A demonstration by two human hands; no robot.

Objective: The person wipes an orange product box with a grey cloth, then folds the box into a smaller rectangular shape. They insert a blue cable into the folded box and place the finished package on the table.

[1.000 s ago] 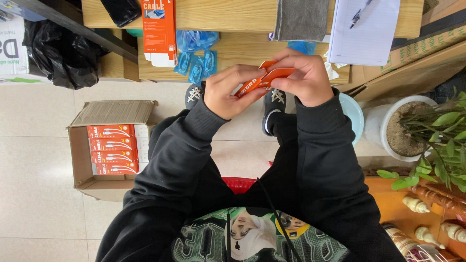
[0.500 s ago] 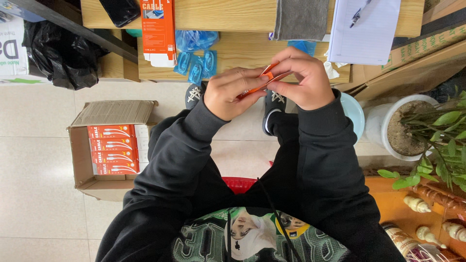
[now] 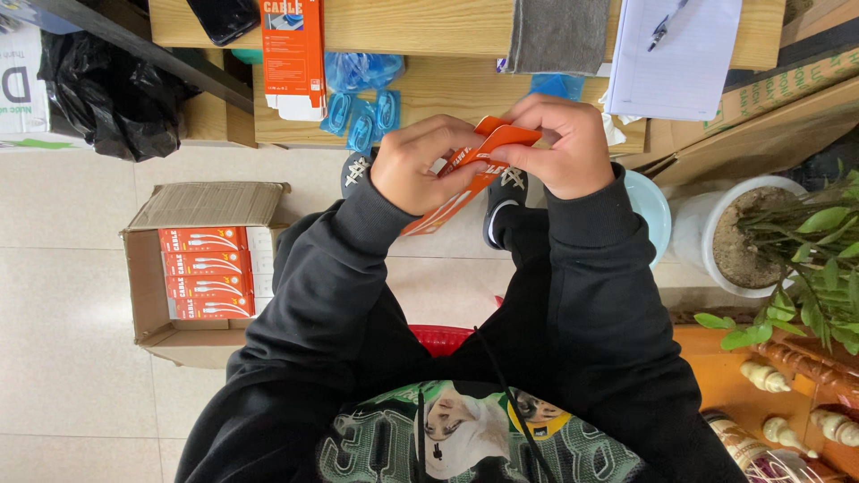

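Both my hands hold one flat orange and white carton (image 3: pixel 465 183) in front of my chest, over my shoes. My left hand (image 3: pixel 420 165) grips its lower part, fingers curled over the long side. At the carton's upper end my right hand (image 3: pixel 564 148) pinches an orange flap. The carton lies tilted, its top end pointing up and right. Just beyond my hands stands a low wooden bench (image 3: pixel 429 98) with several small blue cable bags (image 3: pixel 362 116) on it.
An open cardboard box (image 3: pixel 210 268) of matching orange cartons sits on the tiled floor at left. On the upper shelf lie another orange carton (image 3: pixel 293 54), a grey cloth (image 3: pixel 559 34), and a notepad with a pen (image 3: pixel 676 54). A potted plant (image 3: pixel 787 241) stands at right, a black bag (image 3: pixel 112 94) at upper left.
The carton has turned a little in my hands and its upper flap has shifted under my right fingers. Both hands stay in the same place.
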